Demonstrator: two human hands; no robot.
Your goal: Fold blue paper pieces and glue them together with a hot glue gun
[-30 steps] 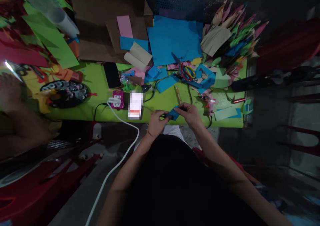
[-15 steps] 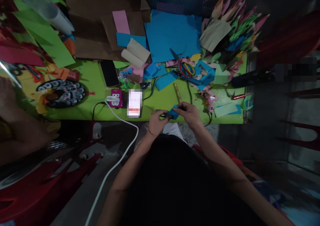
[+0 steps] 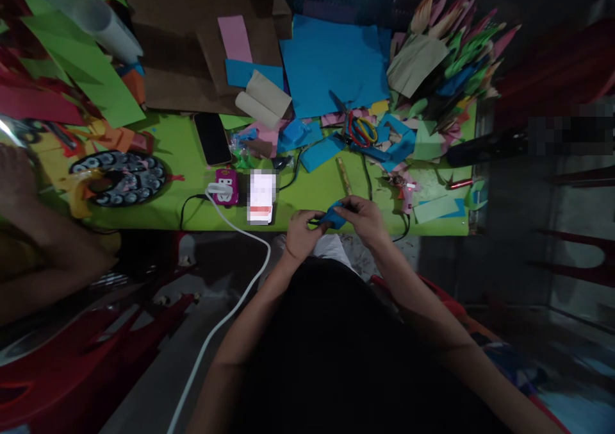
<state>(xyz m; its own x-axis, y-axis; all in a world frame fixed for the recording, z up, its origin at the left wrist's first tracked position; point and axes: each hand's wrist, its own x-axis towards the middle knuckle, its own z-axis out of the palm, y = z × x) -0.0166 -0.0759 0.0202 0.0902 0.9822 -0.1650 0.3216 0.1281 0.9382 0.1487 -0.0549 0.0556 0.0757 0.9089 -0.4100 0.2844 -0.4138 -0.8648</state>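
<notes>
A small piece of blue paper (image 3: 335, 215) is held between my two hands just over the table's front edge. My left hand (image 3: 304, 233) pinches its left side, with the fingers closed. On the other side, my right hand (image 3: 362, 218) grips the paper's upper right part between thumb and fingers. Beyond the paper lies a thin yellowish stick (image 3: 344, 175). A pink glue gun (image 3: 408, 198) rests to the right of my right hand. Left of my left hand is a lit phone (image 3: 262, 197), its screen blurred out.
The green table (image 3: 312, 190) holds scissors (image 3: 358, 129), blue sheets (image 3: 336, 68), brown paper (image 3: 168, 56), a dark phone (image 3: 213, 139), a pink power adapter (image 3: 225, 187) with a white cable, a round black tray (image 3: 125, 177) and paper flowers (image 3: 461, 49). Another person's arm (image 3: 43, 248) is at the left.
The view has shifted slightly, so the table's things sit a little further right. Both hands keep their hold on the blue paper, with hardly any movement.
</notes>
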